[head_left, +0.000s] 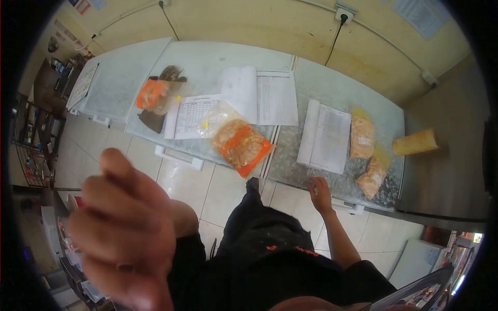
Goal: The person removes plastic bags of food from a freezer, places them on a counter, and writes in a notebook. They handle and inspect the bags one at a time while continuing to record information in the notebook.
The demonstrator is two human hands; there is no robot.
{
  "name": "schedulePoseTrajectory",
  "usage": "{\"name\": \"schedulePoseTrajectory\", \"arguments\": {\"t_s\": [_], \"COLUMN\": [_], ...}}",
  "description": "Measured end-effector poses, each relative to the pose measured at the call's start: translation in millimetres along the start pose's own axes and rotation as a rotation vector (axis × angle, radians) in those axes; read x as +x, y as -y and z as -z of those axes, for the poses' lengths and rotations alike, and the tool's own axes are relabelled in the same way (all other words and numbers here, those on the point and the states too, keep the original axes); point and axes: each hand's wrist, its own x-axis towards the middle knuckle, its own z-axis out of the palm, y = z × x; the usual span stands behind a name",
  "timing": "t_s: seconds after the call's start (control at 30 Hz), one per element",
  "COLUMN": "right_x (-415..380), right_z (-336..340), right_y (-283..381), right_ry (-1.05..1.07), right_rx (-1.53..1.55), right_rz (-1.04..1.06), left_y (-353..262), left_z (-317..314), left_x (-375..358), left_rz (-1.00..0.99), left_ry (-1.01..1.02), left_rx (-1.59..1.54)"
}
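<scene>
My left hand (124, 233) is raised close to the camera at the lower left, slightly blurred. Its fingers are curled in, and no object shows in them. My right hand (319, 194) rests at the front edge of the right freezer lid (285, 150), fingers apart and holding nothing. Beyond it lies a stack of printed sheets (332, 137). Two clear bags of pale orange food (362, 136) (372, 179) lie to the right of the sheets. Left of centre, a clear bag with an orange band (243, 145) overhangs the lid's front edge.
Another orange-banded bag (153, 96) lies farther left beside a dark cloth-like item (152, 120). Printed sheets (277, 98) and a form (194, 111) spread across the middle lid. A yellowish roll (415, 142) stands out at the right, near a grey metal cabinet (451, 176).
</scene>
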Motion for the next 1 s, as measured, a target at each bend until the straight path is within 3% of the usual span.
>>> {"name": "schedulePoseTrajectory", "arguments": {"t_s": [0.13, 0.23, 0.33, 0.47, 0.53, 0.57, 0.67, 0.9, 1.0], "right_x": [-28.3, -22.6, -3.1, 30.7, 52.7, 63.2, 95.3, 177.8, 196.8], "right_z": [7.8, 14.4, 19.4, 8.1, 0.3, -4.0, -25.0, -79.6, -114.0], "right_y": [-8.4, -11.7, 4.9, 14.3, 25.9, 32.5, 46.2, 78.2, 71.4], "right_ry": [-0.002, -0.009, 0.050, 0.106, 0.136, 0.159, 0.242, 0.424, 0.342], "right_rx": [-0.081, -0.105, 0.003, -0.029, 0.022, 0.042, 0.064, -0.013, -0.091], "right_rz": [0.004, -0.024, -0.141, -0.043, -0.031, -0.018, 0.059, 0.100, 0.041], "left_y": [-18.4, -21.2, -17.1, -14.7, -10.2, -10.3, 18.9, 30.7, 32.7], "left_z": [19.5, 30.9, 39.5, 63.1, 61.4, 50.3, 6.6, 24.2, 27.7], "left_x": [22.6, 24.1, 21.1, 13.2, 21.8, 26.0, 30.4, 27.3, 31.1], "left_rz": [-0.060, -0.085, -0.139, -0.291, -0.407, -0.454, -0.698, -0.587, -0.558], "left_ry": [0.064, 0.067, -0.088, -0.452, -0.390, -0.237, -0.608, -0.605, -0.546], "left_rx": [-0.046, -0.260, -0.135, 0.383, 0.378, 0.250, 0.209, 0.201, 0.184]}}
